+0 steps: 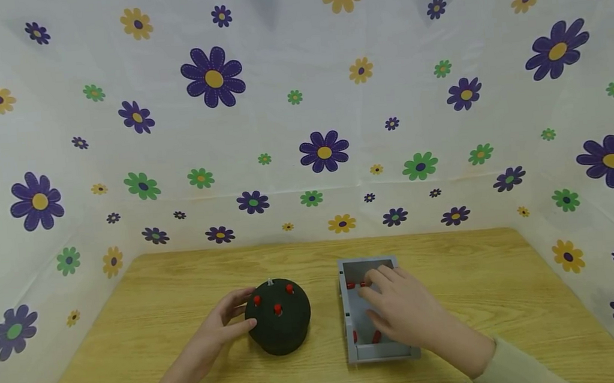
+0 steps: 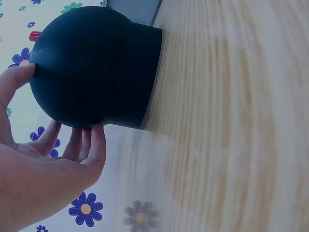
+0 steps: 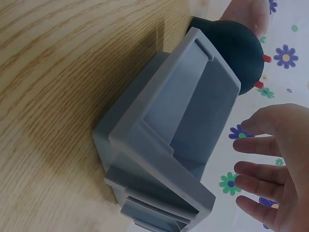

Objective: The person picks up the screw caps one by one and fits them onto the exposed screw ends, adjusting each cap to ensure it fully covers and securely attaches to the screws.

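A dark, rounded drum-shaped piece (image 1: pixel 280 332) stands on the table left of centre. Three red pegs (image 1: pixel 278 309) stick up from its top, with a small pale peg (image 1: pixel 270 282) at the far edge. My left hand (image 1: pixel 221 325) holds the drum from the left, thumb at the near side and fingers curved round the far side. Right of it is a grey plastic bin (image 1: pixel 386 350) with several loose red pegs (image 1: pixel 377 336) inside. Over the bin's opening hovers my right hand (image 1: pixel 401 304), fingers loosely bent; the right wrist view shows nothing between them.
Wood-grain table (image 1: pixel 183 273) lies under both objects. A white sheet (image 1: pixel 280 127) printed with flowers stands behind the table and along both sides. The bin's raised walls (image 3: pixel 159 87) surround its inside, and ridged ledges (image 3: pixel 149 203) stick out at one end.
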A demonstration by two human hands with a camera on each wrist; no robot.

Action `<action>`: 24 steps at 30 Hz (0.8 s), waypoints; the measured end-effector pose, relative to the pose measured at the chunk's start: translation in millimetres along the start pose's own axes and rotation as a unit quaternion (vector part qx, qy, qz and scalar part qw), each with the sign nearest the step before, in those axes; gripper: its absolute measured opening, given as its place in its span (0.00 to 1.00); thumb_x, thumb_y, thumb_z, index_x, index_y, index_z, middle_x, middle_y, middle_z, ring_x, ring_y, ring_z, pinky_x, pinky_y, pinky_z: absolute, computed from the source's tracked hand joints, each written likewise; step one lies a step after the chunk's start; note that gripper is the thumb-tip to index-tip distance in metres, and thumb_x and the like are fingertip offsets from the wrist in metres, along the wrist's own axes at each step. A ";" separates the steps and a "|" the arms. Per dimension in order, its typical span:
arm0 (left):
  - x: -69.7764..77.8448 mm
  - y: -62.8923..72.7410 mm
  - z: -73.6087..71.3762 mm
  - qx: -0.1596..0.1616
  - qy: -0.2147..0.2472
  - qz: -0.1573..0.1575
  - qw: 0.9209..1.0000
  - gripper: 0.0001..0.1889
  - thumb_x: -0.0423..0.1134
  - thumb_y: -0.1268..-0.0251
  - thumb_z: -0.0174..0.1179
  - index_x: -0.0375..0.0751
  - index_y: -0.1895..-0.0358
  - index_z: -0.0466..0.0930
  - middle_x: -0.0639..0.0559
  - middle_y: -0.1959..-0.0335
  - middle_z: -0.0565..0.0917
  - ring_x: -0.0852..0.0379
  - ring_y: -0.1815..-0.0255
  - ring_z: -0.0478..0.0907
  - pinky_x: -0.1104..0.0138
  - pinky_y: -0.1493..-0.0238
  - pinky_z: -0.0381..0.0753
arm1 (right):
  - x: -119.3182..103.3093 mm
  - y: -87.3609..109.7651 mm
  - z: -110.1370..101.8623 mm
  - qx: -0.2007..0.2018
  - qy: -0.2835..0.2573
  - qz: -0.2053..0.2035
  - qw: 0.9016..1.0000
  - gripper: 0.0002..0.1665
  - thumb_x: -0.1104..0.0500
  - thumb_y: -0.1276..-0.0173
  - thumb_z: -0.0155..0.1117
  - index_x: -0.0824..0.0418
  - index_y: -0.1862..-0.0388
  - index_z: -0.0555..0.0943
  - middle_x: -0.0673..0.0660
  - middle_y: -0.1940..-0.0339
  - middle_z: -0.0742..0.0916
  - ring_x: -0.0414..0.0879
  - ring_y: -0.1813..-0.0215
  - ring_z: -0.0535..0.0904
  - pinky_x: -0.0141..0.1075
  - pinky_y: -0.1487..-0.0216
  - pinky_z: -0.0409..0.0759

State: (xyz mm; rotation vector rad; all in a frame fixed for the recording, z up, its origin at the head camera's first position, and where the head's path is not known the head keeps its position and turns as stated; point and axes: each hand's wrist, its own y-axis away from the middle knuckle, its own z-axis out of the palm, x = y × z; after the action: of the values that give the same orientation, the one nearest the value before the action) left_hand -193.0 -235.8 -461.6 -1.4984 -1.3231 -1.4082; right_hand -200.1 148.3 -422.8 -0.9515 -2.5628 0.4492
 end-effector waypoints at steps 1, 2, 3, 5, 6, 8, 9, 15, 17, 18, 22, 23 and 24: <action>0.0 -0.1 0.0 0.000 0.000 0.001 1.000 0.38 0.37 0.26 0.66 0.38 0.17 0.60 0.35 0.18 0.64 0.33 0.19 0.60 0.40 0.24 0.71 | 0.0 0.7 0.3 -0.001 -0.001 0.001 1.000 0.17 0.51 0.37 0.80 0.54 0.51 0.88 0.53 0.51 0.87 0.48 0.51 0.81 0.41 0.54 0.82; 0.0 -0.1 -0.1 0.000 0.000 0.001 1.000 0.38 0.37 0.25 0.65 0.38 0.17 0.60 0.35 0.18 0.64 0.33 0.19 0.60 0.40 0.24 0.71 | -0.1 1.3 0.5 -0.003 -0.001 0.002 1.000 0.18 0.51 0.37 0.80 0.54 0.51 0.88 0.53 0.51 0.87 0.48 0.51 0.81 0.41 0.54 0.82; 0.0 -0.1 -0.1 0.001 0.000 0.001 1.000 0.38 0.37 0.25 0.65 0.38 0.17 0.60 0.34 0.18 0.64 0.33 0.19 0.60 0.40 0.24 0.71 | -0.2 1.9 0.6 -0.004 -0.001 0.003 1.000 0.18 0.51 0.37 0.80 0.54 0.51 0.88 0.53 0.51 0.87 0.48 0.51 0.81 0.41 0.54 0.82; 0.0 -0.2 -0.2 0.001 0.000 0.001 1.000 0.38 0.37 0.25 0.65 0.38 0.17 0.60 0.34 0.18 0.64 0.33 0.19 0.60 0.40 0.24 0.71 | -0.4 3.0 0.7 -0.004 -0.003 0.003 1.000 0.18 0.51 0.37 0.80 0.54 0.51 0.88 0.53 0.51 0.87 0.48 0.51 0.81 0.41 0.53 0.83; 0.0 -0.2 -0.1 0.001 0.000 -0.001 1.000 0.38 0.37 0.25 0.65 0.38 0.17 0.60 0.34 0.18 0.64 0.33 0.19 0.60 0.40 0.24 0.71 | -0.5 3.4 0.8 -0.003 -0.004 0.003 1.000 0.17 0.51 0.37 0.80 0.54 0.52 0.88 0.53 0.51 0.87 0.47 0.52 0.81 0.41 0.53 0.83; 0.1 -0.4 0.0 0.002 -0.001 -0.003 1.000 0.38 0.37 0.25 0.65 0.38 0.17 0.60 0.34 0.18 0.64 0.33 0.19 0.60 0.41 0.24 0.71 | -0.5 4.4 0.3 -0.002 -0.006 0.002 1.000 0.17 0.52 0.38 0.81 0.54 0.52 0.88 0.53 0.52 0.86 0.47 0.52 0.81 0.41 0.53 0.83; 0.2 -0.5 0.0 0.002 -0.001 -0.004 1.000 0.38 0.37 0.25 0.65 0.38 0.17 0.60 0.34 0.18 0.64 0.33 0.19 0.60 0.41 0.24 0.71 | -0.5 4.7 0.0 -0.001 -0.008 0.001 1.000 0.17 0.52 0.38 0.81 0.54 0.53 0.87 0.53 0.52 0.86 0.47 0.53 0.80 0.41 0.53 0.83; 0.3 -1.3 0.1 0.002 -0.003 -0.001 1.000 0.38 0.38 0.25 0.66 0.39 0.17 0.60 0.35 0.18 0.64 0.33 0.18 0.60 0.40 0.23 0.70 | -0.6 7.3 -0.8 -0.023 -0.013 0.014 1.000 0.17 0.51 0.37 0.80 0.53 0.53 0.87 0.52 0.52 0.86 0.46 0.52 0.80 0.41 0.51 0.83; 0.5 -1.3 0.0 0.003 -0.004 0.001 1.000 0.38 0.38 0.26 0.66 0.39 0.17 0.60 0.35 0.18 0.64 0.33 0.19 0.60 0.40 0.23 0.70 | -0.8 7.9 -0.9 -0.038 -0.016 0.019 0.999 0.16 0.50 0.36 0.80 0.53 0.52 0.87 0.52 0.51 0.86 0.46 0.51 0.80 0.41 0.50 0.83; 0.4 -1.3 0.0 0.003 -0.005 0.001 1.000 0.38 0.38 0.26 0.66 0.38 0.17 0.60 0.35 0.18 0.64 0.33 0.19 0.60 0.40 0.23 0.70 | -1.0 8.1 -1.0 -0.045 -0.016 0.020 0.999 0.16 0.49 0.35 0.79 0.53 0.52 0.88 0.52 0.51 0.86 0.46 0.51 0.80 0.41 0.50 0.83; 0.1 -0.7 0.1 0.004 -0.004 -0.001 1.000 0.38 0.37 0.26 0.66 0.38 0.17 0.60 0.35 0.18 0.64 0.33 0.18 0.60 0.40 0.23 0.70 | -1.7 10.3 -0.9 -0.060 -0.017 0.020 0.998 0.16 0.49 0.34 0.78 0.53 0.51 0.88 0.52 0.50 0.86 0.47 0.50 0.80 0.41 0.50 0.83; -0.1 -0.6 0.0 0.004 -0.004 -0.001 1.000 0.38 0.37 0.26 0.66 0.38 0.17 0.60 0.35 0.18 0.64 0.33 0.18 0.60 0.40 0.23 0.70 | -1.9 11.0 -0.5 -0.061 -0.018 0.020 0.998 0.16 0.49 0.34 0.78 0.53 0.52 0.88 0.52 0.50 0.86 0.47 0.50 0.80 0.41 0.50 0.83; -0.4 -0.6 -0.1 0.004 -0.003 -0.002 1.000 0.38 0.37 0.26 0.66 0.38 0.17 0.60 0.35 0.18 0.64 0.33 0.18 0.60 0.40 0.23 0.70 | -2.1 11.5 -0.1 -0.060 -0.019 0.019 0.998 0.16 0.49 0.34 0.78 0.53 0.52 0.88 0.52 0.50 0.86 0.47 0.50 0.80 0.41 0.50 0.83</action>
State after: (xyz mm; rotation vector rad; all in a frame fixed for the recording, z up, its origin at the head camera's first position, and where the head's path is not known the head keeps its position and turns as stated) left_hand -193.6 -235.8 -462.1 -1.4970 -1.3351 -1.4014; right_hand -192.2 155.2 -427.9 -1.0437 -2.6347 0.3286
